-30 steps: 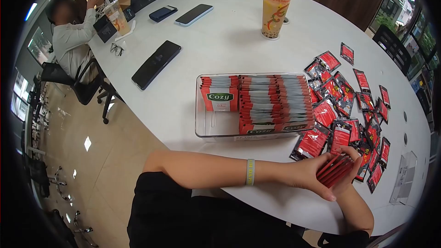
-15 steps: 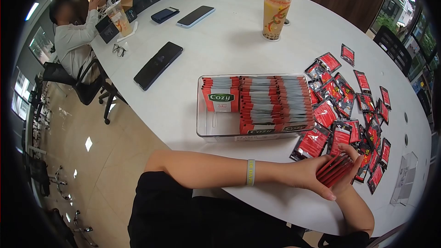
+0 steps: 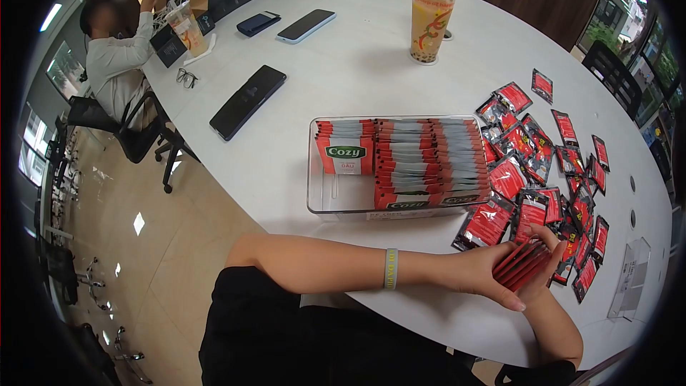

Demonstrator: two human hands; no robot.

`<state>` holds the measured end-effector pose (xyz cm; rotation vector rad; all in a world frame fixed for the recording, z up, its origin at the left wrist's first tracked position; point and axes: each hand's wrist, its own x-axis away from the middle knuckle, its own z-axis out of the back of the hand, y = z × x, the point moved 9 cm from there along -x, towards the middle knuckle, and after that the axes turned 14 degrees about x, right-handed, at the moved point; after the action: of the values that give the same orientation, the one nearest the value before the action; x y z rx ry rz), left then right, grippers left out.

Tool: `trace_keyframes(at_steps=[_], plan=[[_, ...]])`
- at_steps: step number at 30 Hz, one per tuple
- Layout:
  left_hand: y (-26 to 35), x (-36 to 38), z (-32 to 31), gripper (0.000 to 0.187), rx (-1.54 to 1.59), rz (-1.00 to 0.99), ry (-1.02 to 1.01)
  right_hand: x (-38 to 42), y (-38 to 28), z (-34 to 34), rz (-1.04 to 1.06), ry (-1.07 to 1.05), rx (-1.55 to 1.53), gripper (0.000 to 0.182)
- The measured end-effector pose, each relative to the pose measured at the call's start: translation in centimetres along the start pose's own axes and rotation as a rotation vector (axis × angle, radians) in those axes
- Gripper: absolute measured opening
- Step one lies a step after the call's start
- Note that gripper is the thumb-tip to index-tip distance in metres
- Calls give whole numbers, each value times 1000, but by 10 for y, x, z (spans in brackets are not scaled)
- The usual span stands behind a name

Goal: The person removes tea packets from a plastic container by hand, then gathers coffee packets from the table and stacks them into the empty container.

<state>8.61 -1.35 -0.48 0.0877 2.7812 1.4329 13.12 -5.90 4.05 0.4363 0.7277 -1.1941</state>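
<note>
My left hand (image 3: 487, 273) and my right hand (image 3: 544, 271) are closed together around a small stack of red sachets (image 3: 520, 266), their edges fanned slightly toward me. The left arm, with a grey wristband (image 3: 391, 269), reaches across in front of a clear plastic box (image 3: 343, 200). Rows of red-and-grey Cozy tea bag packets (image 3: 404, 157) stand in that box, with a gap at its front left. Beyond my hands, red-and-black sachets (image 3: 508, 176) lie loose in a scattered, overlapping pile to the right of the box.
A bubble tea cup (image 3: 430, 21) stands at the back. Phones (image 3: 248, 102), a dark wallet (image 3: 256, 23) and glasses (image 3: 186, 78) lie to the left. A clear sign holder (image 3: 630, 279) is at the right edge. Another person (image 3: 118, 64) sits at the far left.
Both hands keep the stack of sachets in nearly the same place. The whole view has shifted very slightly; nothing else has visibly moved.
</note>
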Motion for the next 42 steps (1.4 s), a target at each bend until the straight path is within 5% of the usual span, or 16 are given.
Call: trace_keyframes(at_steps=[15, 21, 23, 25, 26, 27, 30, 34, 41, 42], plan=[[0, -2, 0, 88, 10, -5, -9, 1, -1, 0, 24, -8, -5, 119], [-2, -5, 5, 78, 16, -63, 19, 18, 19, -7, -120, -56, -76, 117], [-3, -9, 2, 84, 40, -77, -44, 91, 88, -35, -1132, 362, -952, 96], [-9, -16, 10, 81, 61, -169, 18, 42, 51, -22, -538, -85, -466, 54], [-15, -20, 12, 80, 63, -136, 10, 86, 98, -40, -1113, 177, -1015, 84], [-20, -21, 12, 78, 69, -103, -7, 81, 94, -43, -1106, 171, -1028, 84], [-24, -26, 13, 73, 84, -83, -44, 21, 26, -4, -230, 17, -113, 142], [-16, -21, 11, 73, 156, -89, -39, 18, 34, 1, -218, -120, -301, 127], [-11, -17, 8, 82, 139, -101, 10, -9, 42, 8, -605, -237, -490, 93], [-13, -17, 6, 83, 169, -104, 0, -5, 47, 0, -598, -437, -569, 83]])
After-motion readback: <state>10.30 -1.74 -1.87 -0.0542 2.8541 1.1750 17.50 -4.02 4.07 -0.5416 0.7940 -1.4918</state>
